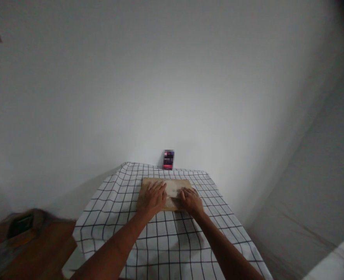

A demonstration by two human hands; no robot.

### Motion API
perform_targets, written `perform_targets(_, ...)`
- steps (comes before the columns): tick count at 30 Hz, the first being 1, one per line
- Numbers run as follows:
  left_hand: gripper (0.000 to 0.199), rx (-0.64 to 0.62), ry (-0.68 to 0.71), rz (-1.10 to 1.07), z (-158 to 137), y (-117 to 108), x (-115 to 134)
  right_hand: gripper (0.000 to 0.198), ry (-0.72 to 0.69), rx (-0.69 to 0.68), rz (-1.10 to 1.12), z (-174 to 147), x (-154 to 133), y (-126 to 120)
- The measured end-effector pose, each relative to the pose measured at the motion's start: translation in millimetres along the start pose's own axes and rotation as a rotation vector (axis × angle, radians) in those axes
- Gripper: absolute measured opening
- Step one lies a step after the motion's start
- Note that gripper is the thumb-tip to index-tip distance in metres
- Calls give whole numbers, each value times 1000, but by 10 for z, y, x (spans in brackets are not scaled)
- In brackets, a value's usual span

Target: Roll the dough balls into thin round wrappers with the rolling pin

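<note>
A light wooden board (139, 204) lies on the checked tablecloth. Over its middle is a pale, whitish flat patch (172, 187), with a darker strip along its near side; whether this is a sheet or a thin layer I cannot make out. My left hand (156, 195) rests palm down on the board's left half, fingers stretched forward and apart, thumb toward the patch. On the right side, my right hand (191, 200) lies on the board with its fingers slightly bent and touching the patch's right edge. Anything beneath the palms is hidden.
A white tablecloth with dark grid lines (163, 249) covers the table. At its far edge a small dark upright object (168, 160), blurred by pixels, leans against the white wall (172, 77). A brownish object with a dark panel (21, 225) stands low on the left.
</note>
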State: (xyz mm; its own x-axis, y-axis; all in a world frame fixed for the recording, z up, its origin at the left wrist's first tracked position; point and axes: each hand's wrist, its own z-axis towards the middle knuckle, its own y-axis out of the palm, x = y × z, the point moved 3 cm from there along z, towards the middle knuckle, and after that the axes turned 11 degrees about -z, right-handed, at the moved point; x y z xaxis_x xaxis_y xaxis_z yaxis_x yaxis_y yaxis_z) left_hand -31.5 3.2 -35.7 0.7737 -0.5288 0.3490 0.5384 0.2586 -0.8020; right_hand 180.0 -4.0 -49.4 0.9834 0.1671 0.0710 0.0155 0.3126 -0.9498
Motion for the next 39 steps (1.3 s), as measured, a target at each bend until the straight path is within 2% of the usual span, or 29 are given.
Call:
perform_targets(4,51,-24,-23,-10,-203,-65,46,49,86,-10,106,-111,-46,17)
perform_targets(11,59,-68,63,-7,-475,-46,7,52,101,3,134,-194,-113,-34)
perform_targets(17,48,-10,82,-3,-314,47,-68,50,83,-32,54,-67,-120,-120)
perform_targets(23,44,46,26,23,-181,120,-51,50,111,-86,6,83,-109,-149)
perform_targets(27,46,0,16,18,-136,86,18,51,117,-80,17,99,-110,-173)
perform_targets(33,45,14,-53,85,-105,14,121,50,124,-54,4,101,-102,-147)
perform_targets(39,43,-4,-77,53,-100,42,119,47,95,-27,13,93,-93,-108)
